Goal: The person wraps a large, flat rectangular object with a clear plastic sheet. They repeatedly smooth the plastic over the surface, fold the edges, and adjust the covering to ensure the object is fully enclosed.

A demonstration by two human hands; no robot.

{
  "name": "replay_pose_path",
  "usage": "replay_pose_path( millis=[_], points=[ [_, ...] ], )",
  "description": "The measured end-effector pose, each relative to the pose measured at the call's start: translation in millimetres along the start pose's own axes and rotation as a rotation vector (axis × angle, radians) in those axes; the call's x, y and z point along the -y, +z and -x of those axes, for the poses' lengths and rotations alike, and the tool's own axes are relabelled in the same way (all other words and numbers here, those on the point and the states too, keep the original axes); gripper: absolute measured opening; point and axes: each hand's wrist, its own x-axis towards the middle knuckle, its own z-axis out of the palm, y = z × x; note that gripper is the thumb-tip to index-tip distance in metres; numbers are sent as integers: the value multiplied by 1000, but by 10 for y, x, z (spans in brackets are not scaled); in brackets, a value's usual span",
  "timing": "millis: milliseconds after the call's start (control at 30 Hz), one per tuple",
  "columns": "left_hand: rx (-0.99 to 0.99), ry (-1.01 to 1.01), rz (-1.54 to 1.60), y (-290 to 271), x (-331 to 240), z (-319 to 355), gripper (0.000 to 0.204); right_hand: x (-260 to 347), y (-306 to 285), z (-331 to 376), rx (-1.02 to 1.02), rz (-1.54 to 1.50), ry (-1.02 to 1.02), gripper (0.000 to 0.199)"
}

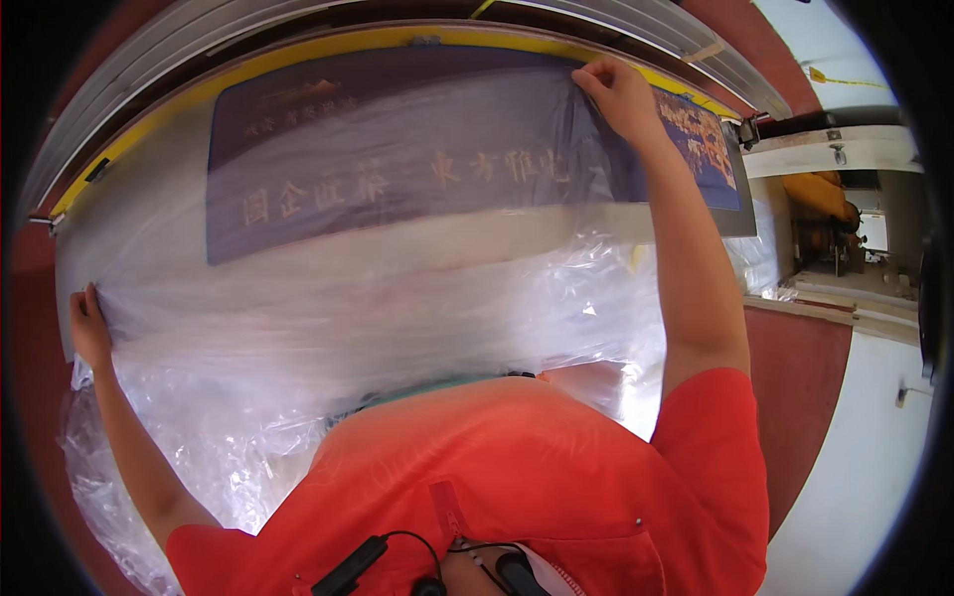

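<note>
Film (378, 328): clear plastic, wrinkled, drawn between your two hands; lies over most of the panel (298, 129), with loose, shiny folds on your near side.
Left hand (91, 328): at the board's left edge; your thumb and fingers pinch the film.
Right hand (618, 99): at the panel's far edge, right of its middle; your fingertips pinch the film there.
Panel: dark blue, long, gold lettering; flat on the board, veiled by film except toward the right end, where a gold pattern shows bare.
Board (733, 224): grey, flat, in front of you, beneath panel and film.
Rail (517, 42): yellow, along the board's far side.
Shirt (497, 447): yours; red, short sleeves, black cord at the collar.
Floor (795, 368): dark red, to your right.
</note>
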Motion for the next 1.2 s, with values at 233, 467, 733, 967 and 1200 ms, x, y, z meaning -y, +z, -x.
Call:
replay_pose_path(
  millis=[233,467,733,967,1200],
  points=[
    [-32,24,39,40,174,35,28,291,122,209,-102,191,-29,21],
    [372,-140,520,-348,876,16,28,240,243,371,-165,397,-288,22],
    [255,-314,1009,-978,1218,703,34,226,413,128,-200,244,49,20],
    [12,-390,1338,-602,476,67,29,393,296,165,-133,-1002,344,17],
    [-106,-221,889,598,-730,-889,22,-636,142,-126,-378,-322,328,20]
  ],
)
